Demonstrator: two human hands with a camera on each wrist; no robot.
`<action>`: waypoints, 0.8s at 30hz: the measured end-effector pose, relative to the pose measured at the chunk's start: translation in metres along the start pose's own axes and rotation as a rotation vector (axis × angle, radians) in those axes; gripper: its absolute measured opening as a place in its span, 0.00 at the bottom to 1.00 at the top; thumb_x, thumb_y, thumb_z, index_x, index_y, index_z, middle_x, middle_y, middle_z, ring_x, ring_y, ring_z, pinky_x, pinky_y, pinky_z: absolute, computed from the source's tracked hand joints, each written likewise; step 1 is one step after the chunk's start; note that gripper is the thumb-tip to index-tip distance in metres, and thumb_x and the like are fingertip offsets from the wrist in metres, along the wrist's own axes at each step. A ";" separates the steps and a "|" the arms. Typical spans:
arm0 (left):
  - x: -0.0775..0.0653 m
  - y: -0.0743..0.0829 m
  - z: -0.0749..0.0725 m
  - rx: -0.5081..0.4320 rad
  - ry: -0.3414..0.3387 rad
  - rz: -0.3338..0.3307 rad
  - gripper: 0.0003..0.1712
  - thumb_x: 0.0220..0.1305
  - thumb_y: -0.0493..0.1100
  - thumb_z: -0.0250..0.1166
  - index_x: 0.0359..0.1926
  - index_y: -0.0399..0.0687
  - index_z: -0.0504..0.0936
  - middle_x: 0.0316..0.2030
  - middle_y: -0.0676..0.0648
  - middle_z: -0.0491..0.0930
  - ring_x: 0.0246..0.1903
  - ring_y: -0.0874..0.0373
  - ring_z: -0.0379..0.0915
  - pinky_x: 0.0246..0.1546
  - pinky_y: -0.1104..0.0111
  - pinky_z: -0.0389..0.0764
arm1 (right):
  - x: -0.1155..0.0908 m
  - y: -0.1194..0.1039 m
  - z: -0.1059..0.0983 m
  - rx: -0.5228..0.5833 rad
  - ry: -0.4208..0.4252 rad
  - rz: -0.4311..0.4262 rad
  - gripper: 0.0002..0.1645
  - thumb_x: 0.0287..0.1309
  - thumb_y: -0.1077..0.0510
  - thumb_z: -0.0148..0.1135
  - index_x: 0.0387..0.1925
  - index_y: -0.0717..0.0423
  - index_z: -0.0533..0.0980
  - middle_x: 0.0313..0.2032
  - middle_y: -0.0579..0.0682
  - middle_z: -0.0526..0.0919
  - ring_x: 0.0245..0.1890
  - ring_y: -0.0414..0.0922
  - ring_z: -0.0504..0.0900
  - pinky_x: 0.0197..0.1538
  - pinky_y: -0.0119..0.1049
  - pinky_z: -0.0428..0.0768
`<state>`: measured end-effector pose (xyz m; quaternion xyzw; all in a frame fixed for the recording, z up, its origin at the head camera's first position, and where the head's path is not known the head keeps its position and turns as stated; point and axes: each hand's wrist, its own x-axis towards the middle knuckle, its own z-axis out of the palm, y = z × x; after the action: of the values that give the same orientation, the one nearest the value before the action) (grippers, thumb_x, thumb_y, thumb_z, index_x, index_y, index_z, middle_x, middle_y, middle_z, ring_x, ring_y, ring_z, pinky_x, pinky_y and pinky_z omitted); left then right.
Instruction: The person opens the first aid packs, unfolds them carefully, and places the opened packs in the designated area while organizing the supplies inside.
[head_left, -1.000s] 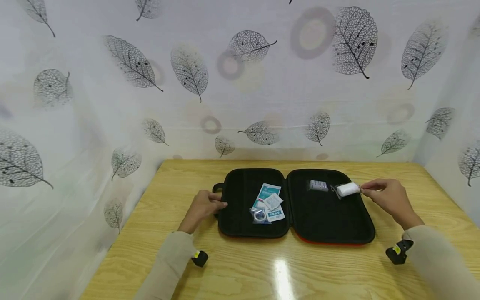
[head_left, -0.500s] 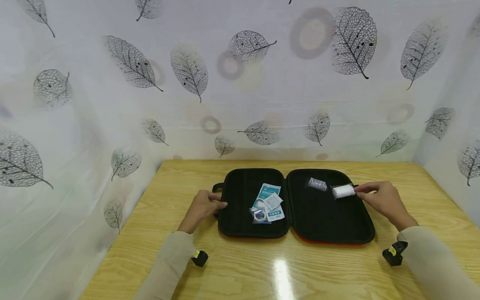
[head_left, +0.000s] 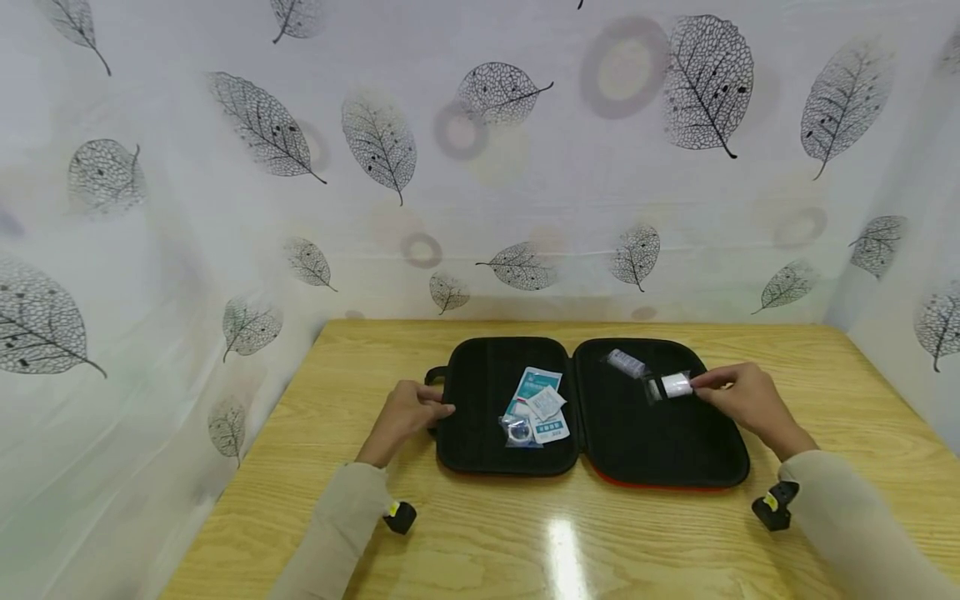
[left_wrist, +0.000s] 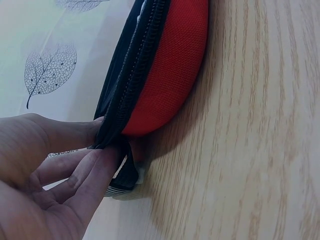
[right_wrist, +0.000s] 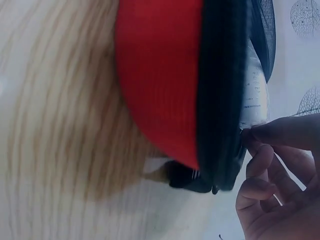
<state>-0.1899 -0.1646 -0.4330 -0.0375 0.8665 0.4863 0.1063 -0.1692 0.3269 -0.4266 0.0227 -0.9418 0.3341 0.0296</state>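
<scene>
An unzipped black-lined case (head_left: 660,446) lies spread flat on the wooden table, its outer shell (left_wrist: 175,70) red in the left wrist view. My left hand (head_left: 408,414) pinches the case's left rim between thumb and fingers, beside the strap handle (head_left: 435,375). Over the right half, my right hand (head_left: 746,402) pinches one end of a white bandage roll (head_left: 677,385) in clear wrapping. That wrapped roll also shows behind the rim in the right wrist view (right_wrist: 254,95). Another wrapped roll (head_left: 626,363) with printing lies at the back of this half.
In the case's left half lie a teal-and-white packet (head_left: 536,382), a small white sachet (head_left: 546,403) and a clear bag with a round white item (head_left: 519,431). A leaf-patterned curtain (head_left: 555,208) hangs behind the table (head_left: 480,542).
My right hand has moved left, carrying the bandage roll from the right rim further into the case. The other roll has shifted left and turned a little. My left hand stays put.
</scene>
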 end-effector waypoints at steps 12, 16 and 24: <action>0.001 -0.001 0.000 0.019 0.008 0.010 0.18 0.63 0.39 0.73 0.50 0.31 0.84 0.45 0.38 0.85 0.35 0.50 0.86 0.39 0.60 0.86 | 0.005 -0.013 0.012 -0.011 -0.053 -0.040 0.10 0.62 0.63 0.68 0.41 0.66 0.86 0.36 0.60 0.88 0.39 0.58 0.84 0.39 0.49 0.83; 0.000 0.001 0.000 0.005 0.010 0.004 0.18 0.63 0.38 0.73 0.51 0.31 0.84 0.47 0.38 0.84 0.36 0.49 0.86 0.40 0.60 0.86 | 0.006 -0.018 0.014 -0.004 -0.066 -0.043 0.10 0.61 0.63 0.68 0.40 0.66 0.87 0.35 0.59 0.88 0.39 0.57 0.84 0.38 0.48 0.83; 0.001 -0.001 0.001 0.006 0.006 0.012 0.18 0.62 0.38 0.73 0.50 0.31 0.84 0.47 0.37 0.84 0.35 0.49 0.86 0.40 0.60 0.86 | 0.007 -0.021 0.020 0.065 -0.118 -0.005 0.12 0.61 0.66 0.66 0.44 0.71 0.84 0.38 0.62 0.88 0.36 0.52 0.85 0.33 0.37 0.82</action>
<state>-0.1905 -0.1640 -0.4343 -0.0333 0.8684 0.4843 0.1010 -0.1760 0.2973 -0.4284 0.0459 -0.9304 0.3627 -0.0260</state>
